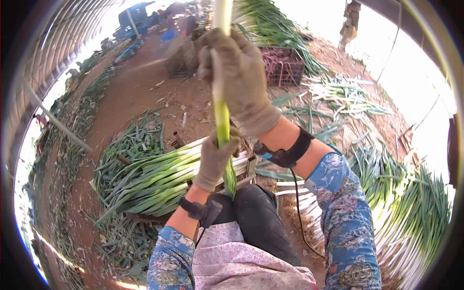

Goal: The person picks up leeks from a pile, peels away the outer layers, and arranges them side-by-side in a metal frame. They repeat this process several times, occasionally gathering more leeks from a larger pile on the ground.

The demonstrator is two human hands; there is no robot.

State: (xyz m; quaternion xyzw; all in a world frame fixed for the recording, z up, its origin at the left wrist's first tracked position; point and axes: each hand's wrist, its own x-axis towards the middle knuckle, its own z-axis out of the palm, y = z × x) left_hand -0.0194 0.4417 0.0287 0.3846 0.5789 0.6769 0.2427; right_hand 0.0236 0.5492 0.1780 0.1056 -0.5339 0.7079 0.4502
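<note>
A long green onion (222, 116) stands nearly upright in front of me, white above and green below. My left hand (216, 162), in a tan work glove, is closed around its green lower part above my knees. Higher up, my gloved right hand (239, 77) is wrapped around the white shaft, somewhat blurred. The shaft's top end runs out of the view, and the leaf tip hangs down between my legs. Just left of my left hand lies a pile of green onions (159, 179) on a low wooden support, their white ends toward me.
A large heap of green onions (386, 212) covers the ground on my right. Farther back, a crate (282, 67) holds reddish strands with more onions on top. Loose white stalks (343, 94) lie beside it. A dark cable (298, 208) hangs from my right wrist device. Leaf scraps (72, 217) litter the left side.
</note>
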